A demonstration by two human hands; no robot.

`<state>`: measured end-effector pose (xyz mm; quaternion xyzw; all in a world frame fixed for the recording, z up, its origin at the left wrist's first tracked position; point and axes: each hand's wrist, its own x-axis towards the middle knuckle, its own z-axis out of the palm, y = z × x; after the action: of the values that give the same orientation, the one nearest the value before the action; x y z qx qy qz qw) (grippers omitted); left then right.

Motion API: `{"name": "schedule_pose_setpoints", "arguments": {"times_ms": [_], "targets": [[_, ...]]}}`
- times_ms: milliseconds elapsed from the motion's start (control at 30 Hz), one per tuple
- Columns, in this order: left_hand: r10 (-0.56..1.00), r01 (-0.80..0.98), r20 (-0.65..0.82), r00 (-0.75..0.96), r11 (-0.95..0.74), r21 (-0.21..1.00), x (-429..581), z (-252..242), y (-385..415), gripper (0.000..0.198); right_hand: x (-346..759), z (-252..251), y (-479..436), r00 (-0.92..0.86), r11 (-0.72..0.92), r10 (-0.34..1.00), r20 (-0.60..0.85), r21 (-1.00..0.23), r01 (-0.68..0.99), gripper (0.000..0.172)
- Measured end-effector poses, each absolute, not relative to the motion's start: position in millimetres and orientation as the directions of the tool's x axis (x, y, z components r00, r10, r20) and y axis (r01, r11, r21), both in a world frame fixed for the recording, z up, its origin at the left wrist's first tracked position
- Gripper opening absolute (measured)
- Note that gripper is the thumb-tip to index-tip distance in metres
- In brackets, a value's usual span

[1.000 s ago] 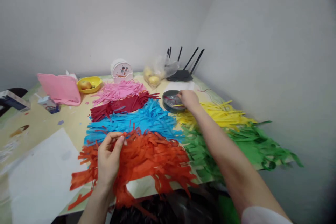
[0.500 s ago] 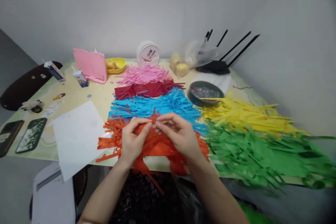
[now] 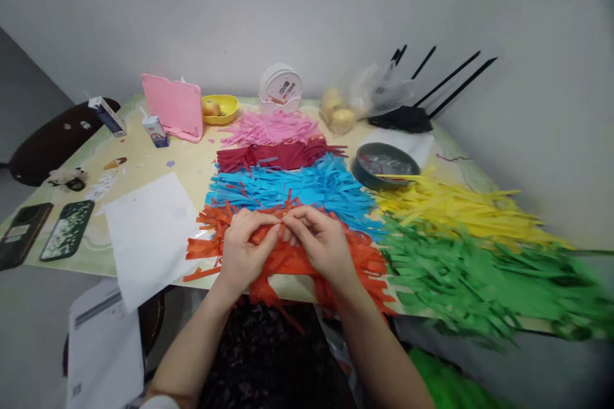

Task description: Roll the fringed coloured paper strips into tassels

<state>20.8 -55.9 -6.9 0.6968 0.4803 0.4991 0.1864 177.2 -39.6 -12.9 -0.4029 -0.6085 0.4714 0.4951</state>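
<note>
Over a pile of orange fringed strips (image 3: 292, 261), my left hand (image 3: 245, 248) and my right hand (image 3: 319, 241) meet fingertip to fingertip. Thumb and forefinger of each are closed in a pinch on a narrow orange strip, mostly hidden by the fingers. The orange pile looks like cut fabric or paper and hangs partly over the table's front edge. Just beyond my hands lies blue fringe (image 3: 288, 190), then dark red fringe (image 3: 273, 156) and pink fringe (image 3: 268, 128). Green fringe (image 3: 480, 281) and yellow fringe (image 3: 460, 209) spread out to the right.
A dark round tin (image 3: 386, 166) stands right of the blue fringe. White paper (image 3: 151, 236) and two phones (image 3: 67, 230) lie on the left. Farther back are a pink tablet case (image 3: 173, 107), a yellow bowl (image 3: 229, 110), bagged fruit (image 3: 339, 116) and a black router (image 3: 403, 120).
The view has shifted slightly, so the table's contents sit a little higher and farther right. My fingertips have drawn closer together, and less of the orange strip shows between them.
</note>
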Motion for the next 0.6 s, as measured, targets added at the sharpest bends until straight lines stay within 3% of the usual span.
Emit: {"name": "schedule_pose_setpoints", "arguments": {"times_ms": [200,400,600], "targets": [[0.846,0.446,0.530,0.060,-0.497,0.744,21,-12,-51,0.008,185,-16,-37,-0.258,0.298,0.932,0.254,-0.943,0.149,0.019],[0.901,0.348,0.433,0.012,-0.410,0.843,30,-14,-52,0.007,188,-18,-40,-0.267,0.312,0.920,0.287,-0.948,0.057,0.011],[0.909,0.337,0.414,-0.038,-0.378,0.862,43,-19,-60,0.007,188,-23,-41,-0.143,0.299,0.951,0.273,-0.931,0.211,0.027]]}}
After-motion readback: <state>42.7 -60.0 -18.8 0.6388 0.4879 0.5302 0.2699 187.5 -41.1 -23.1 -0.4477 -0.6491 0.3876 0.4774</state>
